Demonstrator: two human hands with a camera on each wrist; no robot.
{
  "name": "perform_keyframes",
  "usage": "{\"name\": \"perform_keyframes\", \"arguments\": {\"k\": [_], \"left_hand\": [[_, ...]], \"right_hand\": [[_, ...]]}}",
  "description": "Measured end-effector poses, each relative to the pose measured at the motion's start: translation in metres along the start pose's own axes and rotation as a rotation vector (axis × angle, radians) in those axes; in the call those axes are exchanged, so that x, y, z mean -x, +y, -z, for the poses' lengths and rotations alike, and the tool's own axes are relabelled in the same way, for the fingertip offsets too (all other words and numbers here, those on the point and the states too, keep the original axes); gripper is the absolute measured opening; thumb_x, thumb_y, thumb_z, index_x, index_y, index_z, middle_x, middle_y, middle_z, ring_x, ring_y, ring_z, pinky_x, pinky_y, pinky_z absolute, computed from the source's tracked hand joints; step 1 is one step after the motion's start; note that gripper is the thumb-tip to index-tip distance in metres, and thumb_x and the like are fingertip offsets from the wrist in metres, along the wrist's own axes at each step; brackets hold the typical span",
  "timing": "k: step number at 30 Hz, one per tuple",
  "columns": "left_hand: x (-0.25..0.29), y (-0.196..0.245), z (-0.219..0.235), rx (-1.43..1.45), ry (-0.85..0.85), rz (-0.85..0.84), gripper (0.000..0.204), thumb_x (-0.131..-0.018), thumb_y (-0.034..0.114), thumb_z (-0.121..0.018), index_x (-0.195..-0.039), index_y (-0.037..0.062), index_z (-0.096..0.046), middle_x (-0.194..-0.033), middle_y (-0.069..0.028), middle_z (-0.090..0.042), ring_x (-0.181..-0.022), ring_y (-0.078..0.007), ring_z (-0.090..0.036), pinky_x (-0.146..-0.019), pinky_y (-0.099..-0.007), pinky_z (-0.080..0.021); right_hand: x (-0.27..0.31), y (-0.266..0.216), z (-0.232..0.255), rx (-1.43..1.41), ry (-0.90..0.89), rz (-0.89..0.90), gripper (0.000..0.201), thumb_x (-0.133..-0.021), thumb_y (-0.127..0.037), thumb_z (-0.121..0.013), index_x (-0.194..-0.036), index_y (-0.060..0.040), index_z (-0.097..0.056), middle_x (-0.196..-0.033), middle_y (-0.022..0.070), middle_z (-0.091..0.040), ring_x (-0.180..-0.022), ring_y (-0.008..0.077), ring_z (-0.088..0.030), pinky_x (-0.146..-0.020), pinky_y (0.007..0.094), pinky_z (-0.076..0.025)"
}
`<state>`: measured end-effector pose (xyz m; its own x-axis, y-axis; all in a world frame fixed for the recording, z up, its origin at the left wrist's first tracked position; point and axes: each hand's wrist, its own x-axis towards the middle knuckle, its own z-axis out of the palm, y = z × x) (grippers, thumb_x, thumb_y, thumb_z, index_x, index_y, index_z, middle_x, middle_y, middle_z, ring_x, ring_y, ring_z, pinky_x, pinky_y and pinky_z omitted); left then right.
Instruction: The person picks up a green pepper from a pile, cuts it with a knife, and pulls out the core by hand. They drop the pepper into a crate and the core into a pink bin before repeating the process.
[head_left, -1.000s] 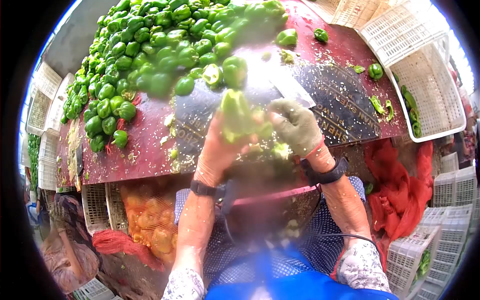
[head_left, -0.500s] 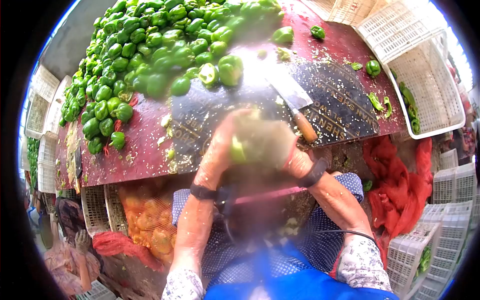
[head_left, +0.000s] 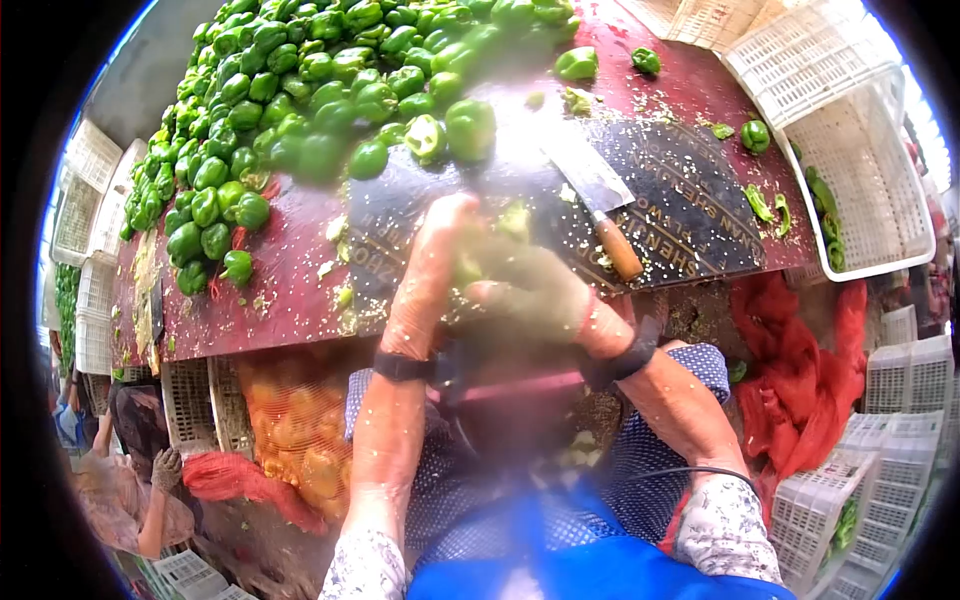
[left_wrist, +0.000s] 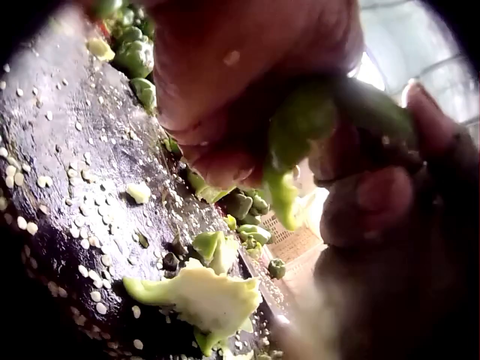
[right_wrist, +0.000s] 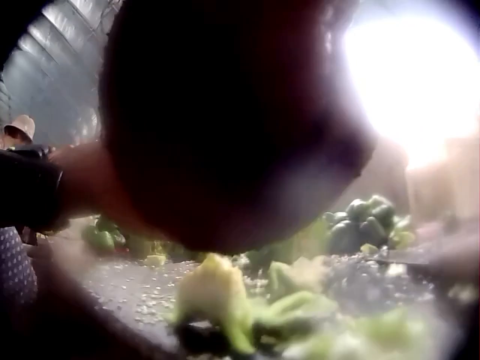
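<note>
A green bell pepper (left_wrist: 300, 124), mostly covered by fingers, is between the two hands over the table's front edge. The left hand (head_left: 437, 262) grips it, its bare fingers curled round it in the left wrist view. Opposite, the right hand (head_left: 545, 290), in a greyish glove, curls its fingers against the same pepper; haze blurs this spot in the head view. A cleaver with a wooden handle (head_left: 618, 250) lies on the dark board (head_left: 690, 200), beyond the right hand. Pale cut pepper cores (left_wrist: 214, 296) and seeds lie below the hands.
A big heap of green peppers (head_left: 300, 80) covers the table's (head_left: 250, 325) far left. A white crate (head_left: 860, 190) with some peppers stands at right. Red netting (head_left: 800, 380) hangs below it. A bucket with a pink rim (head_left: 520, 388) sits between the knees.
The right hand has left the cleaver's handle and come left to the pepper. The left hand has turned the pepper, which stood upright, in towards the right hand.
</note>
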<state>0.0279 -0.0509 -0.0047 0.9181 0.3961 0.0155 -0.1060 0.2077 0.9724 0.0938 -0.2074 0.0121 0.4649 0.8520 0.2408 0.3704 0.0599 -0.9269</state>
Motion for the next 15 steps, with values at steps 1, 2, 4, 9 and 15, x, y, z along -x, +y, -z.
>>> {"name": "perform_keyframes", "arguments": {"k": [1,2,4,9,15], "left_hand": [[-0.002,0.0,0.0,-0.033,0.048,0.054,0.031,-0.099,0.036,-0.047,-0.112,0.008,-0.051,-0.091,-0.0015,-0.054,-0.085,-0.0094,-0.053,-0.078,-0.0229,-0.045],[-0.002,0.002,0.001,-0.071,0.051,0.053,0.029,-0.098,0.034,-0.047,-0.111,0.0082,-0.051,-0.09,-0.0013,-0.054,-0.084,-0.009,-0.052,-0.077,-0.023,-0.045],[0.001,0.01,0.004,-0.152,0.059,0.041,0.024,-0.097,0.031,-0.049,-0.107,0.0085,-0.05,-0.087,-0.0008,-0.053,-0.083,-0.0083,-0.052,-0.076,-0.0232,-0.045],[0.0,-0.002,0.008,0.312,-0.01,0.102,0.017,-0.093,0.02,-0.056,-0.103,0.0089,-0.049,-0.086,-0.0016,-0.052,-0.083,-0.0099,-0.053,-0.073,-0.0253,-0.047],[0.003,0.026,0.025,0.486,0.117,0.039,0.022,-0.085,0.003,-0.059,-0.102,0.0089,-0.046,-0.081,-0.0049,-0.051,-0.068,-0.0143,-0.051,-0.065,-0.0315,-0.049]], "right_hand": [[-0.001,0.002,-0.003,0.028,-0.013,-0.006,0.025,-0.087,-0.021,-0.065,-0.104,-0.0025,-0.06,-0.091,0.0144,-0.065,-0.084,0.0229,-0.064,-0.076,0.0345,-0.05],[-0.002,0.004,-0.004,0.105,-0.032,-0.009,0.022,-0.088,-0.021,-0.064,-0.1,-0.003,-0.061,-0.088,0.0151,-0.065,-0.082,0.0232,-0.064,-0.074,0.0348,-0.049],[-0.003,0.001,-0.004,0.137,0.002,-0.042,0.019,-0.088,-0.02,-0.064,-0.096,-0.0034,-0.061,-0.086,0.0158,-0.064,-0.079,0.0234,-0.063,-0.072,0.0355,-0.049],[-0.004,-0.012,-0.01,0.109,0.159,-0.05,0.021,-0.091,-0.021,-0.061,-0.099,-0.0017,-0.063,-0.084,0.0111,-0.064,-0.072,0.0193,-0.062,-0.066,0.0331,-0.05],[-0.039,0.022,0.021,-0.119,0.359,-0.267,0.023,-0.09,-0.017,-0.056,-0.106,-0.0022,-0.063,-0.093,0.0067,-0.064,-0.076,0.0141,-0.062,-0.067,0.0263,-0.051]]}}
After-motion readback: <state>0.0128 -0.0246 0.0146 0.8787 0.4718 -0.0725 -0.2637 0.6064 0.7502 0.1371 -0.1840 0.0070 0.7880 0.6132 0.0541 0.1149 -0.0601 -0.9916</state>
